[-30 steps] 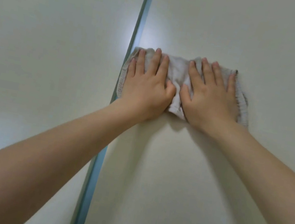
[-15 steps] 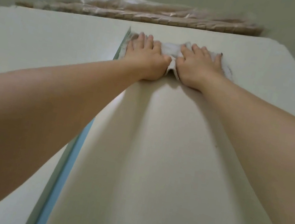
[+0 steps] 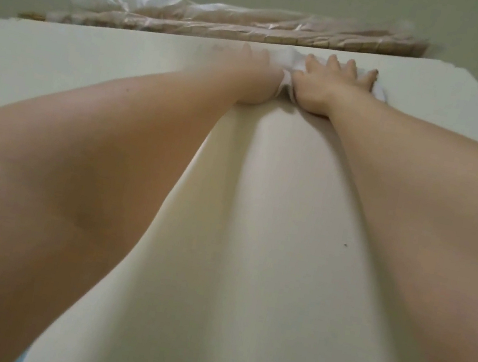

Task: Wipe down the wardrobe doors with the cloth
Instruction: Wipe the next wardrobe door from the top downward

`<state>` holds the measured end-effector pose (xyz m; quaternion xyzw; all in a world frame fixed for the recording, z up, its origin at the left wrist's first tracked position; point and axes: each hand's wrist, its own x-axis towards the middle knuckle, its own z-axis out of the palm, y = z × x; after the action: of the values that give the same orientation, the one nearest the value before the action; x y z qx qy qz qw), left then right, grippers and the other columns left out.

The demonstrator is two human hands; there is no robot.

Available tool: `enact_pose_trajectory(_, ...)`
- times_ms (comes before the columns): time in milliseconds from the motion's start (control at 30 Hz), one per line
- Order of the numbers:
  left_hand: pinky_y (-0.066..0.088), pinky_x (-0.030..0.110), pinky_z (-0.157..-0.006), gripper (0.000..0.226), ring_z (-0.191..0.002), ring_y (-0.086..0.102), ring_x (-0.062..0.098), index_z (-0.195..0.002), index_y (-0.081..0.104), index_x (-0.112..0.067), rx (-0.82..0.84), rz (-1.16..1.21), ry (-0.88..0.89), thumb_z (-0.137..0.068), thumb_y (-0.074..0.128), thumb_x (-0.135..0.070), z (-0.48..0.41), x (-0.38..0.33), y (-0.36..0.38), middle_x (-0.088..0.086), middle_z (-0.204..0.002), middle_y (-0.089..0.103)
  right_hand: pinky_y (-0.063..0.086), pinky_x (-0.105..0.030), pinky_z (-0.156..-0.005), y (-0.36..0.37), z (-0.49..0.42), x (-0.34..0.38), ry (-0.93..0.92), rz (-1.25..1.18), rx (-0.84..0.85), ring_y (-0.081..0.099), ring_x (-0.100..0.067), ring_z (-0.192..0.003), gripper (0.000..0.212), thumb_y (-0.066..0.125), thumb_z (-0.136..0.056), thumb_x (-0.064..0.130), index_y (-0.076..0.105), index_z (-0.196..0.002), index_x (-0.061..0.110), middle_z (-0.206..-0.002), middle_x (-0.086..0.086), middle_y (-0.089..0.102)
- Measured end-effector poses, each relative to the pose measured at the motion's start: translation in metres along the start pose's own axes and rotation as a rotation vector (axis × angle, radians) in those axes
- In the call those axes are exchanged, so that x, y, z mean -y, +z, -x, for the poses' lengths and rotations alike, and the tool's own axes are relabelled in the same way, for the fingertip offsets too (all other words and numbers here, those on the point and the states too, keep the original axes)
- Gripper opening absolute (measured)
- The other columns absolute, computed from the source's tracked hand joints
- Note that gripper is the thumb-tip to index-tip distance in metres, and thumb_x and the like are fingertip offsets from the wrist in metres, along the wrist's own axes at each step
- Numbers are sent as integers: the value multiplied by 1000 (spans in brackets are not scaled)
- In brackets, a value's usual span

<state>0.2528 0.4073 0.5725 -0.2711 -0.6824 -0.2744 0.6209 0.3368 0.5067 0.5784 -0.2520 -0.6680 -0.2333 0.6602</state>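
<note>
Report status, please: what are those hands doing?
Pressing flat: left hand, right hand. The cloth sits at the top edge of the wardrobe door. Only plastic-wrapped bundles beyond; nothing blocking.

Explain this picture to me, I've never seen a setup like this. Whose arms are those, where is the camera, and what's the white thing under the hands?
There is no machine here: a person works with two bare hands. The camera is worn on the person's head and has a wide lens, so the forearms look huge and stretched. It looks along a pale wardrobe door. Near the door's top edge, the left hand and the right hand lie side by side, pressing a white cloth flat against the door. The right hand's fingers are spread straight; the left hand is blurred but looks flat too. Neither hand grips anything. On top of the wardrobe lie long bundles wrapped in clear plastic.
</note>
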Motion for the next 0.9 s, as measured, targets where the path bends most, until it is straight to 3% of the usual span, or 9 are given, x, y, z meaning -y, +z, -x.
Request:
enact_pose_trajectory(100,-2,51,-116,59,-145,0,36,-152,7,-23,-18,18,37,-98,12,-45,12,6,3,7,-160,2,-4,-63,-111,-1,12,-1,-137,-18,1,3,-31,-146,57,12,-97,45,10,-152,31,-160,-5,9)
enact_pose_trajectory(200,1,45,-118,57,-145,4,32,-152,10,-17,-59,51,156,-100,14,-40,38,13,10,9,-160,6,-2,-58,-115,1,41,4,-254,-49,4,5,-26,-146,54,15,-100,35,11,-152,21,-160,-1,9)
enact_pose_trajectory(333,3,38,-118,53,-146,7,26,-152,11,-13,-100,59,301,-102,17,-30,85,28,16,9,-160,7,5,-47,-116,5,89,17,-343,-93,-54,16,-21,-144,50,21,-101,28,22,-150,16,-158,-2,20)
enact_pose_trajectory(667,1,36,-118,55,-147,2,22,-152,7,-13,-73,115,321,-101,18,-30,138,29,21,7,-160,4,-1,-37,-119,6,153,14,-316,-127,20,5,-19,-147,52,15,-102,30,10,-152,15,-160,-2,8)
enact_pose_trajectory(900,-3,36,-118,59,-147,-3,21,-153,1,-15,-48,124,316,-99,14,-35,162,34,29,6,-160,0,-3,-38,-119,6,180,13,-315,-107,53,0,-16,-147,54,13,-102,29,5,-153,16,-161,0,4)
